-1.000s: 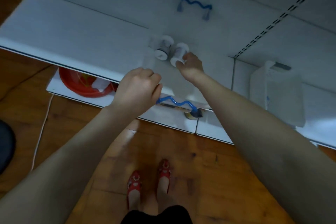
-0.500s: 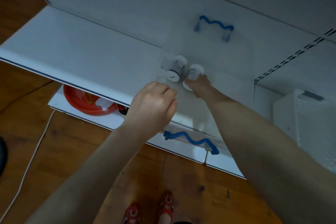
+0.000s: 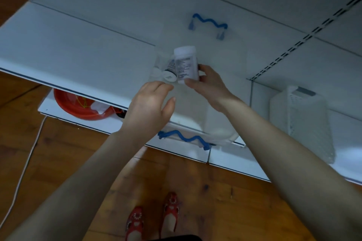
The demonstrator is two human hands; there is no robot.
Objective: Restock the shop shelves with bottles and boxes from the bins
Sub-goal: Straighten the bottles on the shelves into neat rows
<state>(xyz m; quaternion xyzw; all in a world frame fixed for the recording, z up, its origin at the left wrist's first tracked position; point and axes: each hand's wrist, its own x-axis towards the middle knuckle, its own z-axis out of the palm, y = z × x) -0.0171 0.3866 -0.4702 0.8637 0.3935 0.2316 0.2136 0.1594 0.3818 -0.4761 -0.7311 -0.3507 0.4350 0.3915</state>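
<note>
A clear plastic bin [image 3: 219,131] with blue wavy handles sits on the white shelf [image 3: 78,55]. My right hand [image 3: 207,86] grips a white labelled bottle [image 3: 186,64] and holds it above the bin's inside. A second white bottle [image 3: 169,72] lies in the bin just left of it, cap toward me. My left hand [image 3: 150,107] hovers over the bin's near left side, fingers loosely spread, holding nothing; its fingertips are close to the lying bottle's cap.
A white perforated basket [image 3: 301,123] stands on the shelf at the right. A red bowl [image 3: 78,107] sits on the lower shelf at the left. Wooden floor lies below, with a white cable [image 3: 25,162] at the left.
My right hand has lifted one bottle up out of the bin and turned it upright. My left hand has opened from a fist. The view has shifted closer to the shelf.
</note>
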